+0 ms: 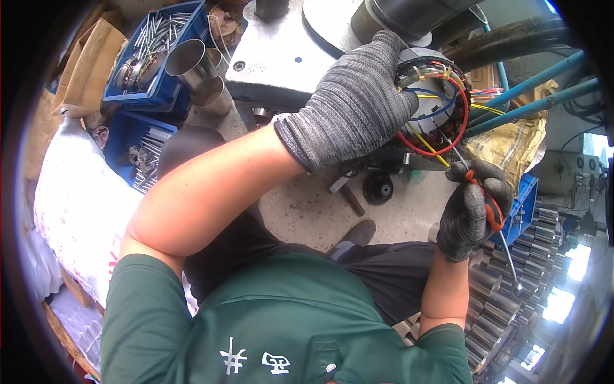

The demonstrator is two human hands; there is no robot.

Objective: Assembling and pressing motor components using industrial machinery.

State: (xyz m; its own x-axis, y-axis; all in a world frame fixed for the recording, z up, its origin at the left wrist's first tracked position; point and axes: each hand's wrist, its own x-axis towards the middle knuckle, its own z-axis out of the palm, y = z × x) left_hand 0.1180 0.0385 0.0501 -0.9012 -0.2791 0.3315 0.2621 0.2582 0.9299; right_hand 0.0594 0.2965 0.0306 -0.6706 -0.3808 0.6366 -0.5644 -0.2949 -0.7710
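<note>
Floor shows below the wired ring; the left hand clasps its edge, the right hand grips an orange-handled tool; white writing marks the green shirt.

1. I am standing in a workshop for metal and motor parts.
2. Far left, a blue bin holds metal rods.
3. Far centre stands a heavy, pale metal plate.
4. Just right of it, a wire-wound ring trails coloured leads.
5. Near right, I see bare metal cylinders massed in rows.
</note>
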